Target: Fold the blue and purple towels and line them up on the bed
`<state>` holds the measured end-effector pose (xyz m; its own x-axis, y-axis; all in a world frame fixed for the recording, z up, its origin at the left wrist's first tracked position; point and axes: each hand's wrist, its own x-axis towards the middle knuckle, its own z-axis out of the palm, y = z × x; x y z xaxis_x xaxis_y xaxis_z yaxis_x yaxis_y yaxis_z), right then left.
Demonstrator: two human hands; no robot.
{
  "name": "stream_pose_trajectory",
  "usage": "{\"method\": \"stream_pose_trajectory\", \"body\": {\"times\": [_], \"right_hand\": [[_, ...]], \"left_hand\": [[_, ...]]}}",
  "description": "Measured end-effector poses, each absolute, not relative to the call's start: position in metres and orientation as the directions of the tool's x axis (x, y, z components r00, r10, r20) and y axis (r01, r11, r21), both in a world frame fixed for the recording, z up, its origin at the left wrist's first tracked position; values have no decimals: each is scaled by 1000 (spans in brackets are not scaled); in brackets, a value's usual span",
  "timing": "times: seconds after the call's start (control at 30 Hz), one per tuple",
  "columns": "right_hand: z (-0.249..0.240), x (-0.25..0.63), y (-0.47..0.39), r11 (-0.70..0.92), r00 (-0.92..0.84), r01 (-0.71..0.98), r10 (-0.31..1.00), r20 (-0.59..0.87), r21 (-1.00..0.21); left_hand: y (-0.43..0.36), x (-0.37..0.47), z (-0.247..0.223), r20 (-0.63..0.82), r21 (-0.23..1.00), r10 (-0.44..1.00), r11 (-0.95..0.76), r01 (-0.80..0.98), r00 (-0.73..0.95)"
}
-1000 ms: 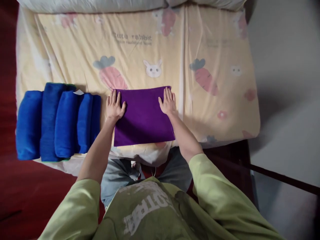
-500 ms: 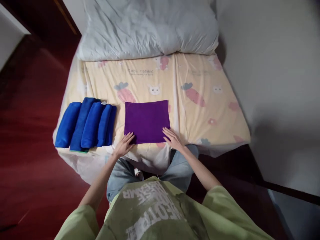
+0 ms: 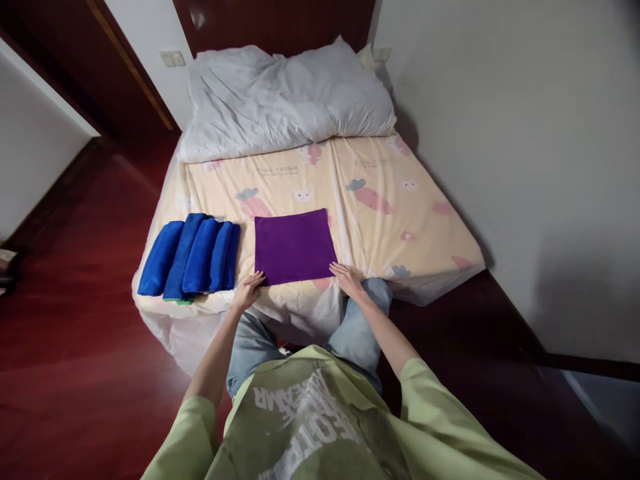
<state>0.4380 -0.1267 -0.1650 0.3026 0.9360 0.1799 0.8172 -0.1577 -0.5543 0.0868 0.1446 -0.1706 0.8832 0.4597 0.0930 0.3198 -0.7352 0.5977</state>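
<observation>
A purple cloth lies flat as a neat rectangle near the front edge of the bed. At its near left corner is my left hand, fingers together and closed on the edge. My right hand has its fingers closed at the near right corner; the thumb is mostly hidden. Left of the cloth, several rolled or folded blue towels lie side by side, one with a green edge showing.
The bed has a pale yellow sheet with carrots and rabbits. A crumpled light-grey quilt or pillow lies at its far end, before a dark headboard. A white wall stands on the right, reddish floor on the left.
Both hands have slid from lying flat on the purple cloth to its near corners, their fingers now closing there. The camera has tilted up, bringing the headboard into view.
</observation>
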Motion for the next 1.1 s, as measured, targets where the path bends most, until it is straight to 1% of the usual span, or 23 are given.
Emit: {"method": "stream_pose_trajectory", "body": {"times": [0.13,0.27,0.43,0.57,0.7,0.77,0.9,0.97,1.1], "right_hand": [[-164,433,-122,-204,323,826,935,144,-525],[-167,432,-119,-231,381,792,910,162,-565],[-164,433,-124,-196,414,729,889,195,-656],[-160,432,-137,-154,388,739,893,227,-656],[-167,427,-146,-136,342,744,918,199,-654],[-172,423,-146,-162,375,728,908,188,-666],[-179,418,-144,-193,467,657,863,193,-729],[-181,419,-143,-202,519,586,837,172,-785],[-184,424,-139,-206,649,431,747,143,-879]], "left_hand": [[142,89,-174,76,559,468,-751,351,881],[139,91,-180,96,542,484,-758,362,870],[142,86,-186,139,598,514,-725,342,847],[146,71,-185,187,634,462,-731,253,867],[144,63,-185,167,654,441,-719,236,882],[140,65,-186,158,677,483,-688,262,861],[134,73,-187,154,734,624,-591,334,766],[135,75,-183,131,760,672,-540,361,729],[138,79,-172,56,796,773,-417,439,632]]}}
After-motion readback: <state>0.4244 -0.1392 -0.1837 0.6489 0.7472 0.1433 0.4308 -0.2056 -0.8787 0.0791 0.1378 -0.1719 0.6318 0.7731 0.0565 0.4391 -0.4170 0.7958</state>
